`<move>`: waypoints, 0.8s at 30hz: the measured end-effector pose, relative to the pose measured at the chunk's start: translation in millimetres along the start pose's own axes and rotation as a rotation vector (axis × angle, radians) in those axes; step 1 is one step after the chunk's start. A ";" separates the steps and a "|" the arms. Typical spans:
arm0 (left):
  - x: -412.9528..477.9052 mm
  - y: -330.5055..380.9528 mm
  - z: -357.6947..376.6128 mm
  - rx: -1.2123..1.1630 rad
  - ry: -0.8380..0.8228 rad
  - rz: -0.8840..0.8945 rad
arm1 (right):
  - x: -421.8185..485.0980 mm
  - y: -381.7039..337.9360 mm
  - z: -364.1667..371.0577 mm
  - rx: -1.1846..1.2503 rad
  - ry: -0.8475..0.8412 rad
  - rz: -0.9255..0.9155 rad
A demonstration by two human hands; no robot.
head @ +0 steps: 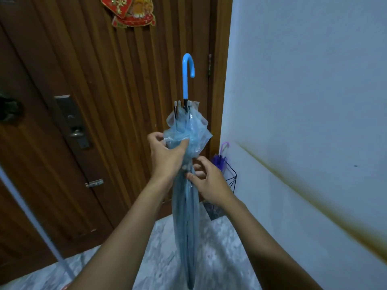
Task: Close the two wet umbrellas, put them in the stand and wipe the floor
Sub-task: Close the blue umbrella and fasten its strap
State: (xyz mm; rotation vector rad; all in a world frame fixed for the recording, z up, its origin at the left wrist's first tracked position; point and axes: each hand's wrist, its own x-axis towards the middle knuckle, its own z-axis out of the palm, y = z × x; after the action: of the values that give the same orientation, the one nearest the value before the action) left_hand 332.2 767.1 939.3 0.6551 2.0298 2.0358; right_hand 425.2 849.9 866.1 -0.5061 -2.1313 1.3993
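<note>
The blue umbrella (185, 206) hangs upright in front of the person. It is folded, with the hooked handle (187, 74) above the grip and the tip below it, near the floor (219, 248).

The left hand (167, 155) is clamped on the loose ruffle of canopy near the rib ends, fingers and thumb curled round the plastic. Just below it, the right hand (209, 181) pinches the gathered folds between thumb and fingertips. No tie strap can be made out there.

Handling: the canopy is thin clear plastic. It is soft and probably slick when wet, so it will likely slide or spring loose if only the skin is held. The shaft and ribs under the folds are stiff. The whole item appears light.

Recommended hold: squeeze through the folds onto the ribs, or take the handle above the present grip.

The stand (231, 181) sits beyond and to the right of the grip, against the wall. The purple umbrella (219, 162) is in it.
</note>
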 end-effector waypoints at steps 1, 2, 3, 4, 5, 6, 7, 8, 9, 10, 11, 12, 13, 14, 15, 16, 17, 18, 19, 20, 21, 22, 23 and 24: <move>15.2 -5.3 1.2 -0.048 -0.016 -0.060 | 12.8 7.5 -0.1 -0.004 0.002 0.013; 31.6 -11.0 2.4 -0.074 -0.054 -0.118 | 25.5 14.6 -1.1 -0.006 0.009 0.031; 48.8 -16.9 5.1 -0.086 -0.110 -0.154 | 39.1 21.3 -2.3 -0.011 0.020 0.047; 65.4 -22.7 8.8 -0.088 -0.173 -0.175 | 52.0 26.0 -3.7 -0.029 0.033 0.061; 81.5 -27.8 12.9 -0.097 -0.228 -0.188 | 64.5 30.4 -5.0 -0.044 0.048 0.074; 96.2 -31.7 17.2 -0.108 -0.275 -0.204 | 76.0 34.2 -6.6 -0.052 0.060 0.082; 110.1 -35.5 22.1 -0.131 -0.319 -0.226 | 87.1 38.2 -8.3 -0.053 0.071 0.085; 123.3 -38.2 27.1 -0.160 -0.367 -0.250 | 96.6 40.6 -10.5 -0.061 0.080 0.085; 135.7 -41.1 33.0 -0.183 -0.411 -0.269 | 105.4 43.8 -13.2 -0.068 0.085 0.087; 145.0 -42.4 39.0 -0.191 -0.452 -0.287 | 112.7 46.9 -16.7 -0.083 0.082 0.098; 154.5 -45.8 45.3 -0.179 -0.485 -0.295 | 119.4 50.6 -20.4 -0.096 0.074 0.107; 162.7 -48.5 51.4 -0.156 -0.515 -0.290 | 125.2 53.0 -24.5 -0.114 0.069 0.118; 171.3 -51.1 57.9 -0.131 -0.541 -0.275 | 131.4 56.5 -28.8 -0.127 0.071 0.127; 179.8 -53.0 64.9 -0.116 -0.565 -0.261 | 138.6 59.5 -33.4 -0.140 0.082 0.135; 189.5 -55.6 73.2 -0.112 -0.589 -0.244 | 147.3 64.1 -39.0 -0.147 0.101 0.138; 198.2 -57.7 81.8 -0.119 -0.606 -0.227 | 156.5 67.6 -45.5 -0.154 0.122 0.143; 205.9 -59.6 91.3 -0.132 -0.614 -0.212 | 166.0 73.0 -52.2 -0.161 0.143 0.146; 214.2 -62.2 101.7 -0.146 -0.606 -0.201 | 175.6 78.2 -59.0 -0.172 0.162 0.148; 223.0 -66.0 113.7 -0.157 -0.595 -0.193 | 185.8 84.7 -65.8 -0.191 0.181 0.151; 230.7 -68.8 126.4 -0.170 -0.589 -0.188 | 195.9 92.0 -72.5 -0.217 0.202 0.152; 239.7 -74.1 139.8 -0.175 -0.580 -0.187 | 206.2 101.0 -79.9 -0.247 0.221 0.150; 248.0 -78.7 153.5 -0.179 -0.573 -0.184 | 216.0 109.3 -87.4 -0.271 0.237 0.148; 257.1 -85.5 168.4 -0.182 -0.559 -0.181 | 226.1 118.1 -94.7 -0.287 0.249 0.155; 265.8 -92.3 183.2 -0.174 -0.539 -0.175 | 236.3 126.5 -101.5 -0.292 0.253 0.168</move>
State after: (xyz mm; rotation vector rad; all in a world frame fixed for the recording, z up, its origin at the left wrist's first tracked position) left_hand 161.5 1051.5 887.4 0.8447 1.5261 1.6791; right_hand 304.5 1108.1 836.1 -0.9427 -2.1289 1.0441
